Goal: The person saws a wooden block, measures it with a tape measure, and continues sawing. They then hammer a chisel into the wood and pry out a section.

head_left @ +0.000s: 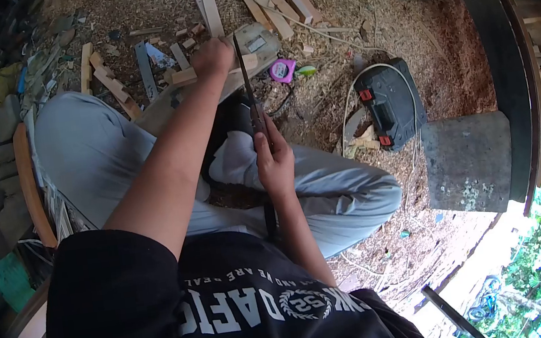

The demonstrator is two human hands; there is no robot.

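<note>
In my right hand (275, 161) is the dark handle of a handsaw, fingers and thumb closed round it. The handsaw's (244, 71) long thin blade points away from me, seen nearly edge-on, so its teeth do not show. It crosses a light wooden strip (245, 62) that lies over a worn plank (168, 105). My left hand (213, 56), closed, bears down on the strip just left of the blade; its fingertips are hidden. A pink tape measure (283, 71) sits at the plank's right edge, beside a small green-yellow object (305, 71).
Wood offcuts (211, 14) and more strips (273, 12) lie on the shaving-covered floor. To the right stand a black tool case (390, 106) with red latches and a flat grey board (469, 165). A pale cord (328, 35) runs across the floor. My bent legs flank the plank's near side.
</note>
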